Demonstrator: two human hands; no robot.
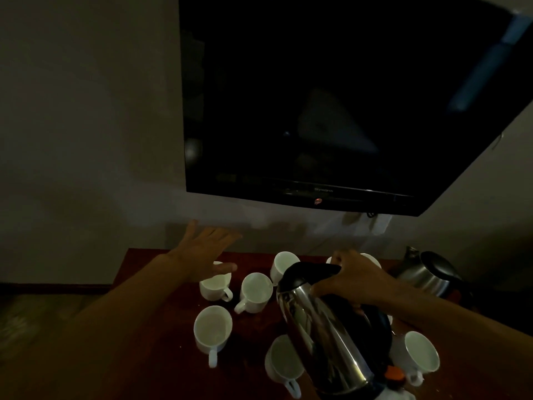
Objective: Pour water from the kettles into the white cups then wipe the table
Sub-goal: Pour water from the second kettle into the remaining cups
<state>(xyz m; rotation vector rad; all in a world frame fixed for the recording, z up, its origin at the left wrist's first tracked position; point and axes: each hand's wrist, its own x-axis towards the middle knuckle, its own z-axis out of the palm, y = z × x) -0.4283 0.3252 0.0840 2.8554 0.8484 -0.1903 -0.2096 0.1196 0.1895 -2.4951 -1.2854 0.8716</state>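
A shiny steel kettle (323,336) with a black lid and handle is tilted left over the dark red table (161,327), its spout above a white cup (256,290). My right hand (354,278) grips its black handle from the right. My left hand (204,252) hovers flat with straight fingers above the far-left cup (215,287). Several more white cups stand around the kettle, among them one at front left (212,330) and one at front right (421,352). A second steel kettle (427,272) stands at the back right.
A black television (331,105) hangs on the wall just above the table's back edge. A small orange-topped object (394,373) lies by the held kettle's base. The room is dim. The table's left edge runs near my left forearm.
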